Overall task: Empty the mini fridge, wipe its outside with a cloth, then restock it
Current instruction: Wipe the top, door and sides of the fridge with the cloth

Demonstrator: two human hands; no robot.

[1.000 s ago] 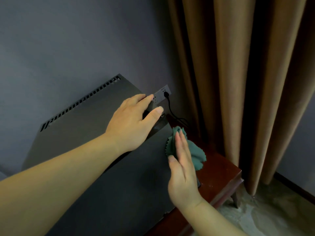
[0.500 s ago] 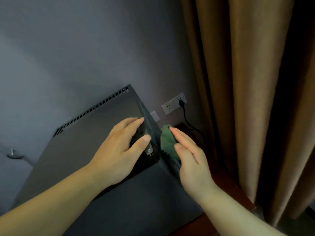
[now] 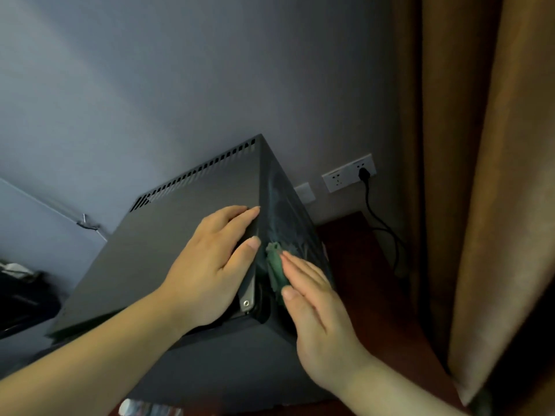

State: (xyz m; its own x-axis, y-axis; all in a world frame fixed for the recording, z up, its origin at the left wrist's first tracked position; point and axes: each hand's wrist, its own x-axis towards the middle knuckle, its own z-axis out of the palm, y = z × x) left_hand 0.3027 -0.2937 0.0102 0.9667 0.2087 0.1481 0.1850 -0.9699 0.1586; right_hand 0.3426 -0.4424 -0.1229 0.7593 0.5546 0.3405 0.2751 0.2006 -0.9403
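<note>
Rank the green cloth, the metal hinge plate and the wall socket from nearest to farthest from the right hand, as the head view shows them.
1. Green cloth: pressed by the right hand against the fridge side.
2. Metal hinge plate: just left, at the fridge's top corner.
3. Wall socket: on the wall behind.

Dark red-brown wooden table (image 3: 369, 295) carrying a fridge.
The grey mini fridge (image 3: 186, 235) stands on the left part of the top. A bare strip of wood shows to its right, and a black cord (image 3: 387, 232) drops past the far right edge.
</note>
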